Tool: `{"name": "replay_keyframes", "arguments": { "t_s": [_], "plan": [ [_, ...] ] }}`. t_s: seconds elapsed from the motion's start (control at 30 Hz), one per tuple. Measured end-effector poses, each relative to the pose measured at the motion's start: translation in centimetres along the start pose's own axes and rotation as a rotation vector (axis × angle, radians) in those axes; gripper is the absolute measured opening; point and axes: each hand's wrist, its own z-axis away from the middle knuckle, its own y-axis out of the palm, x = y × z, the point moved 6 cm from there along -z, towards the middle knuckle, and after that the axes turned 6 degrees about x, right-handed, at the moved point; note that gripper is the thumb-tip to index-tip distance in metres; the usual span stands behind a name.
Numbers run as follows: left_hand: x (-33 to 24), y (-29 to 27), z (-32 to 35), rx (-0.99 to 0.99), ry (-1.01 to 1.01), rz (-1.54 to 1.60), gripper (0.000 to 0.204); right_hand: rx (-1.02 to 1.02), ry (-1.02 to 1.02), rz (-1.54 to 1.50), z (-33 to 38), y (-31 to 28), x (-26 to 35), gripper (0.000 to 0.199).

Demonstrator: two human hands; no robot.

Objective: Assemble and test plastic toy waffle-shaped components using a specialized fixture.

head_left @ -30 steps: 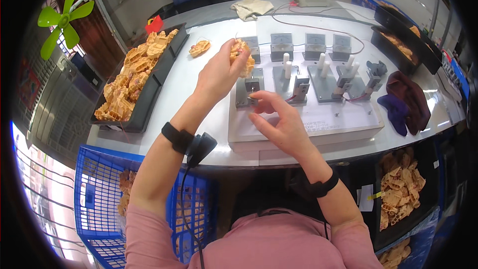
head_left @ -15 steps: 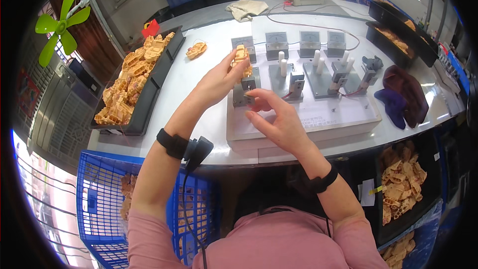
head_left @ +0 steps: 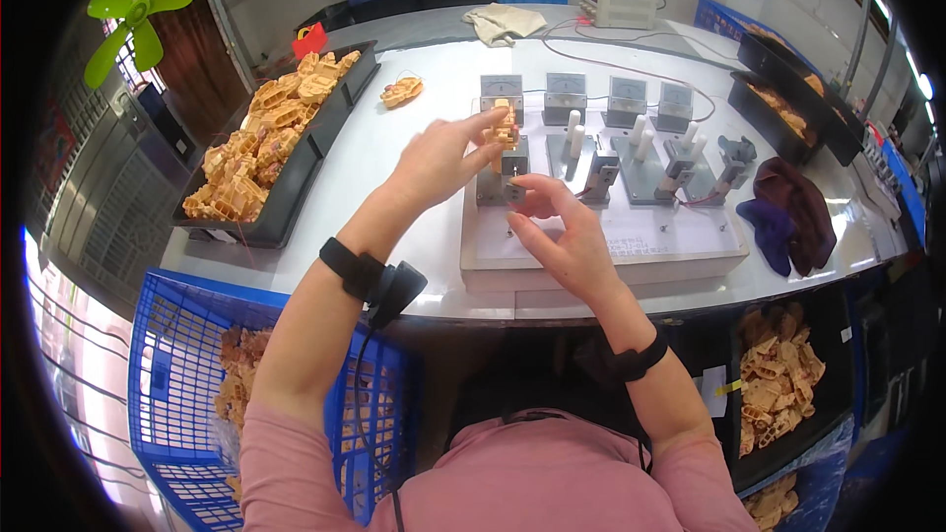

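Note:
A tan molded plastic part [head_left: 506, 128] sits at the leftmost test fixture [head_left: 490, 187], pinched between the thumb and fingers of my left hand [head_left: 439, 163]. Beside that fixture's small grey metal block [head_left: 514, 191] is my right hand [head_left: 567, 236]. Its index fingertip appears to touch the block, while the thumb stays apart below with a gap between them. Several similar fixtures with white posts [head_left: 574, 133] stand to the right on the same white base [head_left: 611, 271]. Behind the fixtures is a row of grey dial meters [head_left: 566, 94].
A black tray [head_left: 301, 207] heaped with tan parts lies left, near one loose part [head_left: 402, 92]. Dark cloths [head_left: 793, 207] lie right. A power supply [head_left: 619, 5] and a rag [head_left: 503, 24] are behind. A blue basket [head_left: 197, 384] and a black bin [head_left: 744, 414] flank me below.
The view has shifted slightly. My left hand keeps its hold on the tan part at the leftmost fixture, and my right hand stays beside the metal block.

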Motion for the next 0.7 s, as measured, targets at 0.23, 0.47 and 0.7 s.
{"name": "replay_keyframes", "arguments": {
  "t_s": [0.23,0.47,0.7],
  "plan": [
    [0.6,-1.1,4.4,-0.141,0.089,-0.084,0.058,-0.151,-0.017,0.132,0.6,-0.5,0.4,0.047],
    [9.8,-6.9,23.2,-0.406,-0.35,0.284,0.048,-0.396,-0.468,0.399,5.8,-6.9,16.5,0.022],
    [24.3,1.8,49.3,-0.269,-1.063,0.737,0.053,-0.237,-0.87,-0.453,6.4,-7.8,21.3,0.022]
  ]
}}
